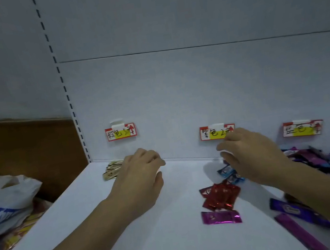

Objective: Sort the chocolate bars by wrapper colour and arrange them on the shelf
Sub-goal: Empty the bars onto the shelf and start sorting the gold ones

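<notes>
My left hand [140, 171] hovers over the white shelf [156, 244] near the back wall, fingers loosely curled with nothing seen in them. Gold-wrapped bars [112, 169] lie just left of it, under the left label [121, 132]. My right hand [250, 155] reaches below the middle label [216, 132], fingers loosely bent above two blue bars [229, 174] that poke out from under the palm. Red bars [221, 196] and a magenta bar [220, 217] lie in front of it. My right forearm hides part of a mixed purple and blue pile [323, 161].
A third label [302, 128] hangs on the back wall at the right. Dark purple bars [290, 211] lie near the right front. Left of the shelf sit a white plastic bag [4, 200] and a brown cardboard box [23, 146]. A slotted upright [71, 108] marks the shelf's left side.
</notes>
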### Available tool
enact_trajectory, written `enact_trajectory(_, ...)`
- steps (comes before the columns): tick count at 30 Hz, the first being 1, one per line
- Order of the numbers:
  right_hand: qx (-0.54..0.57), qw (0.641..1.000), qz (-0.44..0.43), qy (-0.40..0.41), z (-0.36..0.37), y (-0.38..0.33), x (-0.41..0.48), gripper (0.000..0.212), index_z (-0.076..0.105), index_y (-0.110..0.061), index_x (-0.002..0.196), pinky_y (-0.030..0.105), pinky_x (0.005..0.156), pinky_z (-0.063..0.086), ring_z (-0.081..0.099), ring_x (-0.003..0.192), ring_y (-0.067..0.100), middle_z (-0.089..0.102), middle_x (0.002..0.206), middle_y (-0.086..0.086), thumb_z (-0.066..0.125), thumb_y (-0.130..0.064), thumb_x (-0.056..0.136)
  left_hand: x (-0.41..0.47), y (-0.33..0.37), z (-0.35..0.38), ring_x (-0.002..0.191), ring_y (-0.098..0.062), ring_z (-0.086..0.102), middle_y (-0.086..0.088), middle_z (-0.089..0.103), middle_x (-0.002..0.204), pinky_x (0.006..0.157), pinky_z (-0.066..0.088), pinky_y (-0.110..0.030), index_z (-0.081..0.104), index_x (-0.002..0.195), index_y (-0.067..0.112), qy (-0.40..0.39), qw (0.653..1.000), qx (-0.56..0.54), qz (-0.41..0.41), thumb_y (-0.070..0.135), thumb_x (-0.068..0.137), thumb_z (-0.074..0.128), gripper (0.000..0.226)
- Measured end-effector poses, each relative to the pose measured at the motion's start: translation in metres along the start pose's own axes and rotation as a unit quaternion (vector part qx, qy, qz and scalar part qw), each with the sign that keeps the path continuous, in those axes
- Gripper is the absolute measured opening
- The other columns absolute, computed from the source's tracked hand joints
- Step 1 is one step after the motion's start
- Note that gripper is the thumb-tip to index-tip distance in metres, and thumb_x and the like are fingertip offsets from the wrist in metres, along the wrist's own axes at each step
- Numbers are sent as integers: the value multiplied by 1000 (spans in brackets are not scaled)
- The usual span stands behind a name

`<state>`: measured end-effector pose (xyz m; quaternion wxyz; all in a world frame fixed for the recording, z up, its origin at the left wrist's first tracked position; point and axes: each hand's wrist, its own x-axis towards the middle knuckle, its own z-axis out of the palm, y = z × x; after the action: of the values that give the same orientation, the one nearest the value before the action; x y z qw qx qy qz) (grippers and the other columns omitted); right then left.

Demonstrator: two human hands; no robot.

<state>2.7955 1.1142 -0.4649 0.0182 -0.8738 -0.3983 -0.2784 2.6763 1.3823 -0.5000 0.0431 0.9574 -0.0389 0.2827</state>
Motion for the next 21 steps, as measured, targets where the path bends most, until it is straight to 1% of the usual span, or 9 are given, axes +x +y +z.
enact_trajectory(2,0,1000,28,11,-6,25,-21,18,77,-15,101,42,65,55,62,86,28,73,93,3,70,-9,86,14,27,0,114,-13,50,15,60,120,92,43,-36,66,120,30,3,1000,-20,16,28,95,57,26)
enact_trajectory(4,-2,997,70,17,-13,52,-48,25,77,-13,101,42,64,56,63,83,30,73,90,5,71,0,80,35,69,11,118,-13,47,13,58,126,96,40,-36,63,127,29,-19,998,-34,42,29,98,52,31)
enact_trajectory(7,12,991,128,43,-13,83,-88,29,77,-10,100,42,68,56,64,86,32,73,93,7,70,7,77,65,126,31,119,-21,45,5,56,130,96,41,-40,58,135,26,-118,991,-20,52,21,100,46,37)
enact_trajectory(9,56,983,168,41,-8,93,-107,29,76,-11,105,42,78,54,62,93,29,73,97,6,65,6,83,78,155,43,116,-24,45,-1,55,129,93,42,-42,56,136,23,-156,986,-36,43,15,99,46,39)
enact_trajectory(11,111,973,200,40,-6,101,-113,28,75,-15,111,39,88,50,60,99,24,72,103,4,60,-1,91,83,175,55,117,-24,46,-1,54,132,95,43,-43,55,138,23,-148,986,-75,31,13,101,46,40)
enact_trajectory(14,156,960,218,77,-13,111,-112,30,75,-17,109,35,90,49,58,98,17,70,102,0,55,-1,94,80,190,76,124,-21,45,3,51,140,101,44,-41,53,143,24,-131,984,-113,37,23,103,50,40)
enact_trajectory(17,179,952,241,55,-24,119,-114,36,76,-14,105,13,81,42,55,92,10,68,101,-3,50,7,94,76,189,88,126,-19,45,5,50,143,104,45,-41,57,140,28,-131,982,-134,26,33,101,56,40)
enact_trajectory(20,192,945,265,5,-31,134,-119,44,76,-14,105,17,83,40,59,100,16,69,108,2,43,12,93,76,192,87,132,-20,44,2,48,148,109,44,-42,56,142,30,-148,979,-142,13,33,99,59,43)
enact_trajectory(21,199,941,272,-8,-33,139,-121,44,76,-16,104,17,82,40,59,100,15,68,108,1,43,11,94,76,194,86,133,-20,45,3,49,147,109,44,-42,55,142,30,-151,978,-145,13,31,99,60,44)
